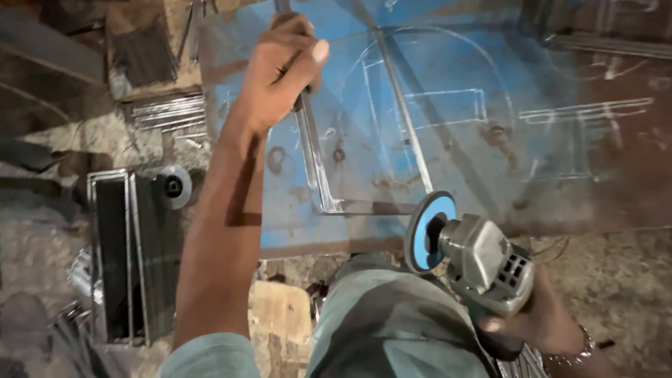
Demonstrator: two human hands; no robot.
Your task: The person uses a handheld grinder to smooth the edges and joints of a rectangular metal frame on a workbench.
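Left hand (283, 73) clamped on the frame (315, 168) over the blue bench (455, 140), our right hand (539, 322) gripping the grinder (476, 259), disc just short of the corner, grinding not begun.

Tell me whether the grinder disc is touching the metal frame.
Cannot tell. The disc sits right at the frame's bottom bar, but no sparks or clear contact show.

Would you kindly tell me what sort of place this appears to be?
Probably a metal fabrication workshop: the right hand holds an angle grinder, the left hand grips a steel frame on a chalk-marked blue worktable.
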